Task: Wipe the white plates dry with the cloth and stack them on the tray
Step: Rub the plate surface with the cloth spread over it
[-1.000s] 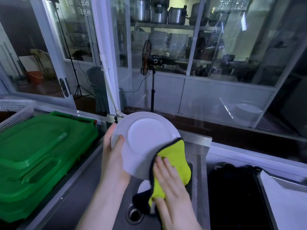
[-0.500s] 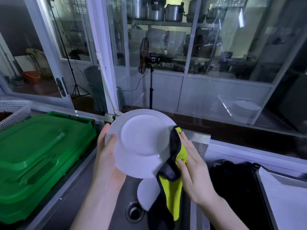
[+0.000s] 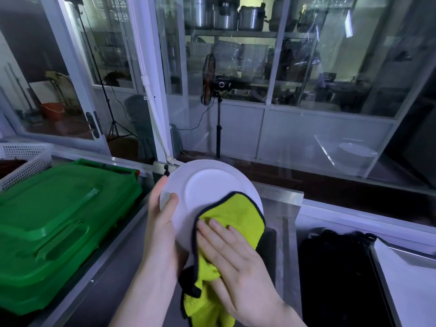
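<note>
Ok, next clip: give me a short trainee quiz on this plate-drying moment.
1. True or false: the left hand holds the plate by its rim.
2. The cloth is mostly: A red, B yellow-green, C blue?
3. What does the right hand press with flat fingers?
Key: 1 true; 2 B; 3 the cloth, against the plate.
</note>
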`<state>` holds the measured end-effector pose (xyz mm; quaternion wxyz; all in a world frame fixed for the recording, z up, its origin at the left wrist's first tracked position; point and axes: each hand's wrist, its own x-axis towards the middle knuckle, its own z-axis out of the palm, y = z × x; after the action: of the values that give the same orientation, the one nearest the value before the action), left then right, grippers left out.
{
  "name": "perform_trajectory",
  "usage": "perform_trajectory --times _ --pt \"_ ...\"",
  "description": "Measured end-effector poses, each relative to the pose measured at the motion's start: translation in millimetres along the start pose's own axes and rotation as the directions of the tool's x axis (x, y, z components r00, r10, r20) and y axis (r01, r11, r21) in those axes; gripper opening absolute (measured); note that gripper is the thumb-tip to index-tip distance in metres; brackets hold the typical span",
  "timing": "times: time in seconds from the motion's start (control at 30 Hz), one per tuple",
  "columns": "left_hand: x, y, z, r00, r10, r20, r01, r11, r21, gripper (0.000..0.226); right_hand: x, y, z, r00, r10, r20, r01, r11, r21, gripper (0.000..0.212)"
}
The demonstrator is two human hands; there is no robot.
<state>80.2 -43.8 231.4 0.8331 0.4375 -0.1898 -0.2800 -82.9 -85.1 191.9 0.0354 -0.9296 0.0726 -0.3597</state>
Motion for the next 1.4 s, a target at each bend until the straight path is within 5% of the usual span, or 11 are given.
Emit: perform_trajectory --times 0.13,0.23,0.3,0.47,0.57,0.7,0.9,1.17,1.4 --pt "-4.1 6.0 -9.2 0.994 -0.034 0.103 0.043 0.995 -0.087 0.035 -19.5 19.8 -5.9 0.931 0.327 -0.164 -0.275 0.921 0.275 0.056" --pt "-3.3 15.3 -15.0 0.969 -0.041 0.243 0.051 0.998 -0.038 0.047 0.5 40.6 -22.7 0.739 0.664 -0.117 -0.512 0.666 0.543 0.054" --pt "-5.1 19.5 -14.3 0.951 -0.103 0.29 0.105 0.994 0.007 0.046 25.5 55.0 -40.4 0.69 0.724 -0.013 -0.572 0.556 0.603 0.042" --pt "-13.3 12.0 -5.2 0.936 -0.21 0.283 0.185 0.976 0.111 0.066 77.5 45.4 -60.6 0.929 0.291 0.23 -0.364 0.834 0.415 0.045" --pt "-15.3 7.1 -3.3 0.946 -0.205 0.252 0.182 0.977 0.111 0.066 83.5 32.7 -53.1 0.939 0.126 0.319 -0.248 0.893 0.376 0.044" --pt "-16.0 5.9 -5.8 0.94 -0.214 0.264 0.194 0.976 0.102 0.066 86.4 39.9 -49.7 0.947 0.142 0.287 -0.235 0.917 0.322 0.042" --pt "-2.6 8.1 -26.4 0.957 -0.173 0.232 0.157 0.984 0.084 0.051 45.5 56.9 -41.2 0.88 0.454 0.141 -0.473 0.804 0.362 0.048" --pt "9.8 -13.1 -35.7 0.982 -0.152 0.115 0.148 0.988 0.044 0.039 18.0 9.9 2.2 0.94 0.22 0.263 -0.277 0.939 0.205 0.052" --pt "31.2 -23.1 -42.2 0.984 -0.172 0.048 0.173 0.985 -0.01 0.04 64.8 43.5 27.2 0.871 0.435 0.228 -0.471 0.872 0.135 0.048"
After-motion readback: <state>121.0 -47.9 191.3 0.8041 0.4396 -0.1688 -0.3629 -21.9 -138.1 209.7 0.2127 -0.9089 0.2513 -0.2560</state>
